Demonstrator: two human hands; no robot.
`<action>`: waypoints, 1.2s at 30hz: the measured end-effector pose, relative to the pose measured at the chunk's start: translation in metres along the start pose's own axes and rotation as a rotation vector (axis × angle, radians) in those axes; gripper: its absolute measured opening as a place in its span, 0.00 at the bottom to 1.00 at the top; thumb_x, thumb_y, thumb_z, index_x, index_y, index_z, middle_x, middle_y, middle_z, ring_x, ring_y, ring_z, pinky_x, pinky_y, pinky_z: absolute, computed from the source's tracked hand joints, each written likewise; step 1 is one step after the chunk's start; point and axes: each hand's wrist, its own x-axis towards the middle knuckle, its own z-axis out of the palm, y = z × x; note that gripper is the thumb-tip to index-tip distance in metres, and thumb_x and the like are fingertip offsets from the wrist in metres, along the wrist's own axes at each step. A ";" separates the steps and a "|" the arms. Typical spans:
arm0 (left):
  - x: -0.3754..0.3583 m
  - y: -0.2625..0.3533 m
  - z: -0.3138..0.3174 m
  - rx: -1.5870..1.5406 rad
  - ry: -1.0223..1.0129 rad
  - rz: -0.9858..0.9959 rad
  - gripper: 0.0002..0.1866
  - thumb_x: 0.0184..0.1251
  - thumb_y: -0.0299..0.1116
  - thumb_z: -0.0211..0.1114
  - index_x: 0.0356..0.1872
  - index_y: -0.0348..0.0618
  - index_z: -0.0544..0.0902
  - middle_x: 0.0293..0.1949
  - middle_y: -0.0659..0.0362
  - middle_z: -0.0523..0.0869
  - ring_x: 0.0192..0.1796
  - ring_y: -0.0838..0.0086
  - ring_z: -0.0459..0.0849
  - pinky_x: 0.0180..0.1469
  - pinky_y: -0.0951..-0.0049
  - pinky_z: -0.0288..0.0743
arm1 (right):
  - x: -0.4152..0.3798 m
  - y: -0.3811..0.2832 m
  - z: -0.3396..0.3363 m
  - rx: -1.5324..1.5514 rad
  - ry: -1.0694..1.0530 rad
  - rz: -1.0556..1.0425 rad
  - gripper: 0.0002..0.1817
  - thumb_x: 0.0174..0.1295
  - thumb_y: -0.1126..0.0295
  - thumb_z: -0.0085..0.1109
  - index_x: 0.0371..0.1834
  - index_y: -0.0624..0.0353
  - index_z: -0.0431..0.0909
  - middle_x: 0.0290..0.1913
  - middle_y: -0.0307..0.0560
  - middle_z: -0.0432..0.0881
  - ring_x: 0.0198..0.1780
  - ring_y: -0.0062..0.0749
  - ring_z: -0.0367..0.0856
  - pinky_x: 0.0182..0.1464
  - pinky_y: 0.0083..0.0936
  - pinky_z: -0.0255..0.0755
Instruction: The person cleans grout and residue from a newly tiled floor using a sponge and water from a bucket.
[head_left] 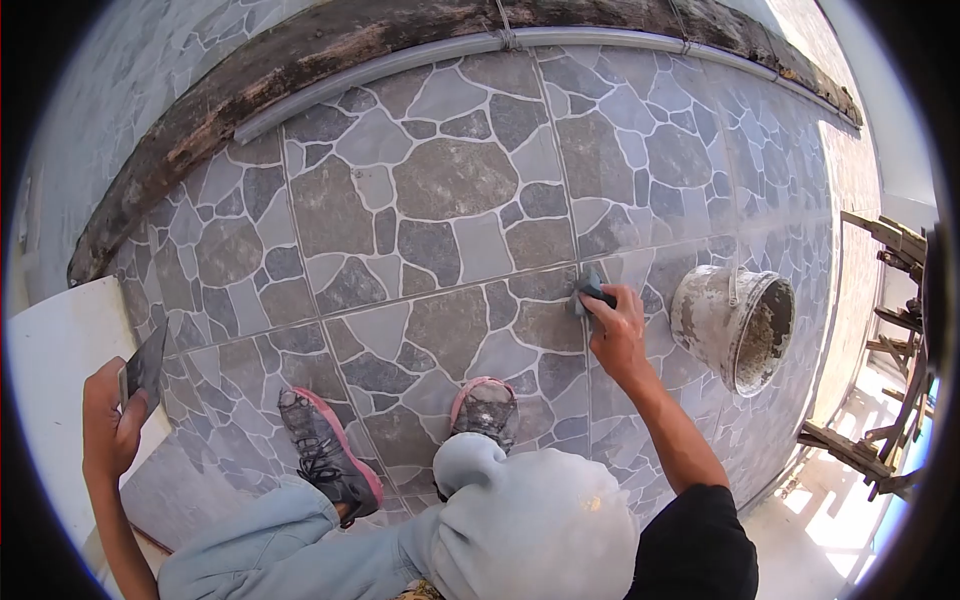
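My left hand (108, 420) is wrapped round a flat dark metal blade (149, 368), held up at the left beside a white wall. My right hand (617, 335) pinches a small grey-green tool or pad (590, 290), which touches the tiled floor (455, 180) where two joints cross. Its exact shape is partly hidden by my fingers. The tiles have a stone pattern in grey and brown with pale lines. To the right of my right hand, a plaster-smeared bucket (705, 318) lies tilted, its mouth facing right.
A long rough wooden beam (240, 90) and a grey metal bar (400, 68) cross the far side, tied with wire. My shoes (325, 450) stand on the tiles. Wooden scaffolding pieces (850, 450) are at the right, and a white wall (65, 340) at the left.
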 end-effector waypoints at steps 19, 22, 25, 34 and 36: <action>0.047 0.035 -0.001 -0.156 -0.382 -0.010 0.07 0.57 0.24 0.62 0.36 0.32 0.77 0.31 0.48 0.76 0.36 0.52 0.75 0.44 0.61 0.68 | 0.025 -0.005 0.003 0.233 -0.242 -0.334 0.19 0.48 0.84 0.62 0.41 0.52 0.89 0.51 0.45 0.84 0.56 0.44 0.80 0.60 0.39 0.70; 0.038 0.006 0.006 -0.040 -0.360 -0.010 0.12 0.61 0.25 0.62 0.44 0.32 0.80 0.38 0.46 0.80 0.45 0.51 0.78 0.55 0.60 0.70 | 0.015 -0.004 -0.001 0.267 -0.337 -0.331 0.18 0.49 0.83 0.62 0.42 0.52 0.89 0.51 0.44 0.84 0.56 0.43 0.81 0.60 0.39 0.71; 0.053 0.014 0.019 -0.009 -0.141 0.135 0.10 0.60 0.26 0.64 0.41 0.33 0.78 0.40 0.44 0.80 0.47 0.49 0.78 0.56 0.59 0.69 | 0.111 0.000 0.016 0.157 -0.071 -0.439 0.19 0.52 0.82 0.61 0.46 0.51 0.88 0.53 0.43 0.83 0.57 0.44 0.80 0.61 0.39 0.72; 0.223 0.024 0.002 0.199 0.012 0.542 0.13 0.61 0.34 0.61 0.33 0.31 0.75 0.37 0.42 0.80 0.44 0.46 0.78 0.50 0.56 0.70 | 0.288 -0.042 0.064 0.009 0.191 -0.345 0.25 0.53 0.80 0.61 0.53 0.44 0.88 0.57 0.41 0.83 0.62 0.43 0.79 0.62 0.40 0.75; 0.264 -0.003 -0.018 0.206 -0.160 0.316 0.14 0.59 0.35 0.61 0.33 0.29 0.76 0.32 0.42 0.80 0.37 0.52 0.79 0.45 0.58 0.71 | 0.202 -0.039 0.058 0.052 0.039 -0.400 0.25 0.50 0.79 0.64 0.52 0.43 0.88 0.56 0.39 0.83 0.64 0.39 0.77 0.63 0.38 0.71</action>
